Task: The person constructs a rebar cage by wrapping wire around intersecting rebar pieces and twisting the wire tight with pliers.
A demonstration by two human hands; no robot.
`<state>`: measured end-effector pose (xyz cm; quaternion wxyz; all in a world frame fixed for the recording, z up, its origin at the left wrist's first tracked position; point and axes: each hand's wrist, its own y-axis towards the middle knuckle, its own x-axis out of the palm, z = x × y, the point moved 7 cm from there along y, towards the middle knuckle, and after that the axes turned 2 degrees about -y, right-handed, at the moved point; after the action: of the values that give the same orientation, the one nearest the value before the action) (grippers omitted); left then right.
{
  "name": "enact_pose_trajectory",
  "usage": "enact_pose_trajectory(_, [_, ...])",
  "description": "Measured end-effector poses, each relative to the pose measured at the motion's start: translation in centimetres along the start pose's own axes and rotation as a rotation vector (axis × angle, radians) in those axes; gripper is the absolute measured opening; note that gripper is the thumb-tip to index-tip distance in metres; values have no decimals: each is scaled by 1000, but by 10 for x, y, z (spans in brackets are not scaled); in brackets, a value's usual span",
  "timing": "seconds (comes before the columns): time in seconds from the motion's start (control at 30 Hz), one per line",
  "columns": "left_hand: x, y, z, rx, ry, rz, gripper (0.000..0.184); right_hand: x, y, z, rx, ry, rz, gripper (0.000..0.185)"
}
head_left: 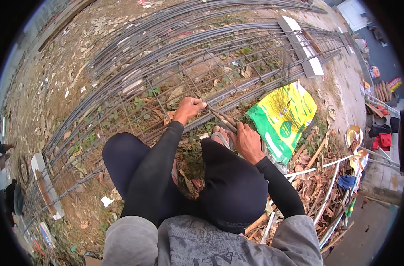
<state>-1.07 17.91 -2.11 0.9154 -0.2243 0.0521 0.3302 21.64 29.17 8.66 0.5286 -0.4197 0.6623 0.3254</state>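
Observation:
Long dark steel bars (pixel 166 44) lie over the ground, joined by thin crossbars into a cage. At the near edge of this cage my left hand (pixel 191 109) is closed, its fingertips pinched at a bar crossing; anything small between them is hidden. My right hand (pixel 247 141) is wrapped round the handles of a pincer-like tool (pixel 224 119), whose head points to the fingertips of my left hand. To the right, a bundle of thin dark wires (pixel 287 99) rests on a yellow and green sack (pixel 277 119).
A white block (pixel 301 46) lies across the bars at the upper right, another (pixel 46 186) at the lower left. Dry leaves, sticks and pale pipes (pixel 328 190) lie at the right. My foot (pixel 220 136) is beside the cage. Someone's dark clothing shows at the far left.

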Motion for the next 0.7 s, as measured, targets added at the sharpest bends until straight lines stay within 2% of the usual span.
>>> enact_pose_trajectory(0.03, [0,1,-2,35,-7,17,34,29,2,15,13,-23,-74,46])
enact_pose_trajectory(0.1, [2,7,-6,114,-24,54,34,75,-11,23,474,1018,-671,45])
enact_pose_trajectory(0.13, [3,4,-5,71,-16,44,35,83,-27,7,708,1544,-961,45])
enact_pose_trajectory(0.17, [5,1,-5,33,-5,30,36,81,-28,-3,646,1688,-803,45])
enact_pose_trajectory(0.27, [-1,0,0,30,29,39,38,69,-15,-8,368,1253,-818,54])
enact_pose_trajectory(0.3, [-2,2,0,35,23,29,38,48,-11,-9,251,1106,-661,62])
enact_pose_trajectory(0.4, [-3,-6,11,-14,33,5,38,23,-4,9,86,204,-209,68])
enact_pose_trajectory(0.43, [-3,-6,10,-34,42,-4,38,1,-4,1,18,41,5,61])
enact_pose_trajectory(0.53, [-3,-7,10,17,6,10,38,-27,-2,-5,-160,-185,236,58])
enact_pose_trajectory(0.57, [-4,-8,12,54,-16,21,38,-14,-1,3,-173,-188,190,63])
enact_pose_trajectory(0.67, [-4,-8,10,16,40,24,38,32,3,26,-16,-54,-86,65])
enact_pose_trajectory(0.7, [-5,-7,11,20,33,21,37,57,-2,39,204,459,-345,63])
